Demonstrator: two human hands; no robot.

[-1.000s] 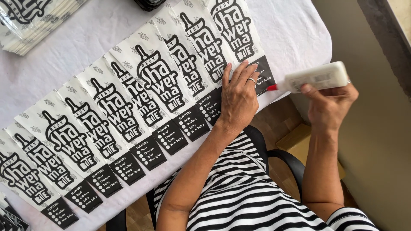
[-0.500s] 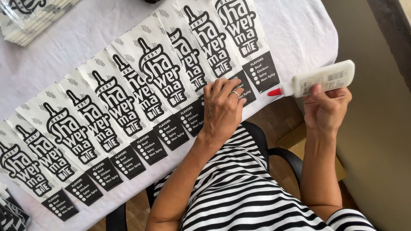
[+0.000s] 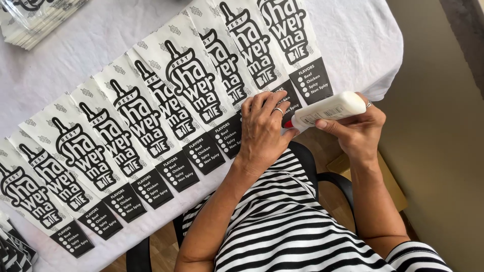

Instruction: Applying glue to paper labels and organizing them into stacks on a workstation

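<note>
Your left hand (image 3: 264, 128) lies flat, palm down, fingers spread, pressing the dark lower end of a printed paper sleeve (image 3: 241, 103) near the front edge of the worktop (image 3: 363, 40). It holds nothing; it just pins the sleeve.

Your right hand (image 3: 359, 126) has a closed grip round a white glue bottle (image 3: 330, 110). Bottle's long axis runs approx. level, slightly tilted, red nozzle (image 3: 288, 124) pointing left toward the left hand. Nozzle tip sits just beside the left fingers, at the sleeve's lower edge; contact w/ the paper can't be confirmed.

Relation that matters: the pinned sleeve end lies directly left of the nozzle, along the bottle's axis. Right hand is the nearer one to the nozzle end; left hand covers part of the target strip.

More sleeves (image 3: 126, 131) overlap in a row to the left. A stack of sleeves (image 3: 35, 22) sits top left. White cloth covers the worktop.
</note>
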